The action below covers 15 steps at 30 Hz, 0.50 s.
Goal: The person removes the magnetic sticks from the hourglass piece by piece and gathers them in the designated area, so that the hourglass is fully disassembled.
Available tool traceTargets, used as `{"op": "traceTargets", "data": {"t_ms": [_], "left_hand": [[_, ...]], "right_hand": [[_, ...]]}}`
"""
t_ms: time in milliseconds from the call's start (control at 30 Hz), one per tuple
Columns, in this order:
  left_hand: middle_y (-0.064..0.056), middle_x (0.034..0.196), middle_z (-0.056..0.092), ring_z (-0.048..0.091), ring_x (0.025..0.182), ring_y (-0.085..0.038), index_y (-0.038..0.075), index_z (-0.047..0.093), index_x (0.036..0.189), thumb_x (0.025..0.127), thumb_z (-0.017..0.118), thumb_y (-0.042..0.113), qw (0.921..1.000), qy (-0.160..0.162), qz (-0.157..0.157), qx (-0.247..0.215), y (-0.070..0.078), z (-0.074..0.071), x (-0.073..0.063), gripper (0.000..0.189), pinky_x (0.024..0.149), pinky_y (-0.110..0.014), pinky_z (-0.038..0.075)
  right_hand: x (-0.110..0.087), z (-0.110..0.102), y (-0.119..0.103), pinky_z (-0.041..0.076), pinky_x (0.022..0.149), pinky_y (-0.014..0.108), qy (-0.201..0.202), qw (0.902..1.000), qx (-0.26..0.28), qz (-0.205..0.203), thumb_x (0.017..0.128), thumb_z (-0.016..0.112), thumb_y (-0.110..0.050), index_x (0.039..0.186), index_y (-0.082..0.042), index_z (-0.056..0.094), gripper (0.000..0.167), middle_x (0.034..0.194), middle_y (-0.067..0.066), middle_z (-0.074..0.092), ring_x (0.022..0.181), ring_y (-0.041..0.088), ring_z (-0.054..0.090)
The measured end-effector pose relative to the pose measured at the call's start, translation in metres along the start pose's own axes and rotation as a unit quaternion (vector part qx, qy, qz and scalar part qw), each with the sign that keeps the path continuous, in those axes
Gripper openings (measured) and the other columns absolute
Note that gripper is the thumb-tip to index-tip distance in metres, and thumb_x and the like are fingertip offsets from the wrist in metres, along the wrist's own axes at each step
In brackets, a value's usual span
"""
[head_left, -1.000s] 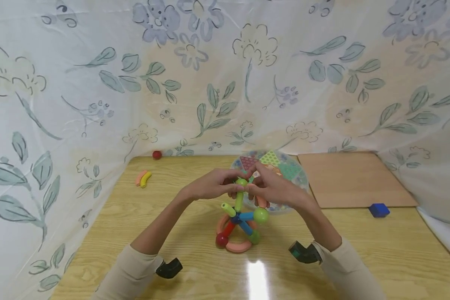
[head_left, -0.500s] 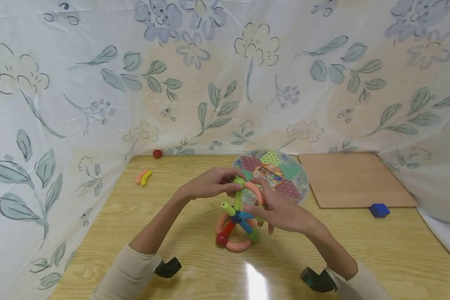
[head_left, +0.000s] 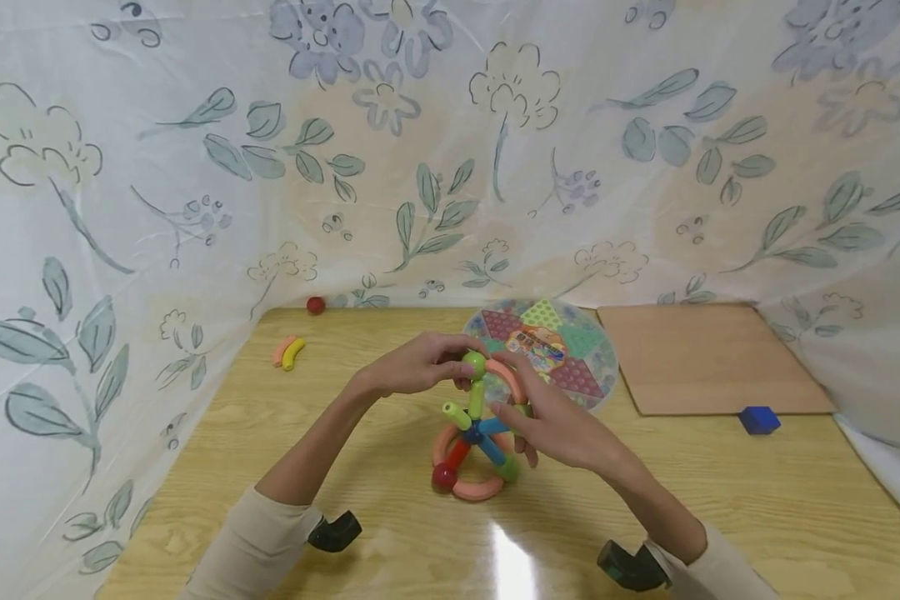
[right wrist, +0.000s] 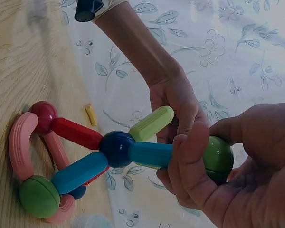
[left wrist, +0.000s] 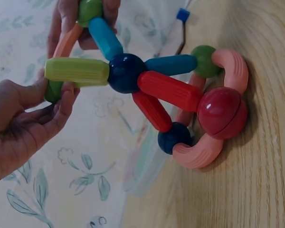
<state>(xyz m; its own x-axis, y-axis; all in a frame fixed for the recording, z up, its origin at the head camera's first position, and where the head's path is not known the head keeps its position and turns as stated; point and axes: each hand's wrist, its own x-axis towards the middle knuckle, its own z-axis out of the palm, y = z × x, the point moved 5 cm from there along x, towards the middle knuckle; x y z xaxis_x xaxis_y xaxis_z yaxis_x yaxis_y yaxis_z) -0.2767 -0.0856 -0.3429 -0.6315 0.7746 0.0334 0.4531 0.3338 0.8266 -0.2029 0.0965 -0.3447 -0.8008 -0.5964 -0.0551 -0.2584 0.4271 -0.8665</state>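
Observation:
A toy of magnetic sticks and balls stands on the table, its blue centre ball (head_left: 474,432) raised on red and blue sticks over a ring of pink curved pieces (left wrist: 199,153). My left hand (head_left: 420,365) pinches the green ball (head_left: 473,364) at the top. From that ball a pink curved stick (head_left: 507,379) arches down to the right. My right hand (head_left: 558,421) grips the other green ball (right wrist: 219,159), at the end of a blue stick (right wrist: 151,154). One light green stick (left wrist: 78,70) juts out with a free end. A red ball (left wrist: 222,112) sits at the ring's near corner.
Farther left lie a yellow curved piece (head_left: 293,354), a pink curved piece (head_left: 281,350) and a small red ball (head_left: 316,306). Behind the toy is a round game board (head_left: 596,337). A brown board (head_left: 712,358) and a blue block (head_left: 759,420) are at the right.
My right hand has moved from beside the top green ball down to the right-hand green ball. The pink arch now shows between the two balls. My left hand stays at the top.

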Motion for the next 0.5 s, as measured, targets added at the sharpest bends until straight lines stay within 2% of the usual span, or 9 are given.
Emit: {"op": "traceTargets", "data": {"t_ms": [167, 500], "left_hand": [[-0.011, 0.1, 0.071, 0.07, 0.089, -0.016, 0.008, 0.063, 0.135, 0.11, 0.05, 0.01, 0.9998, -0.006, 0.007, -0.018, -0.003, -0.0006, 0.0001, 0.028, 0.084, -0.031, 0.061], [-0.018, 0.111, 0.069, 0.072, 0.097, -0.018, 0.003, 0.057, 0.142, 0.112, 0.044, 0.011, 0.9983, -0.017, 0.02, -0.053, -0.0074, 0.0009, 0.0018, 0.034, 0.092, -0.038, 0.061]], "right_hand": [[0.0008, -0.0014, -0.0001, 0.049, 0.051, 0.032, 0.001, 1.0, 0.0, 0.001, 0.111, 0.052, -0.027, 0.165, -0.022, 0.015, 0.066, 0.072, 0.012, 0.066, 0.055, 0.026, 0.067], [0.0011, -0.0017, 0.0006, 0.05, 0.053, 0.033, 0.003, 1.0, -0.003, 0.001, 0.111, 0.053, -0.029, 0.165, -0.025, 0.016, 0.066, 0.076, 0.014, 0.068, 0.058, 0.026, 0.069]]}}
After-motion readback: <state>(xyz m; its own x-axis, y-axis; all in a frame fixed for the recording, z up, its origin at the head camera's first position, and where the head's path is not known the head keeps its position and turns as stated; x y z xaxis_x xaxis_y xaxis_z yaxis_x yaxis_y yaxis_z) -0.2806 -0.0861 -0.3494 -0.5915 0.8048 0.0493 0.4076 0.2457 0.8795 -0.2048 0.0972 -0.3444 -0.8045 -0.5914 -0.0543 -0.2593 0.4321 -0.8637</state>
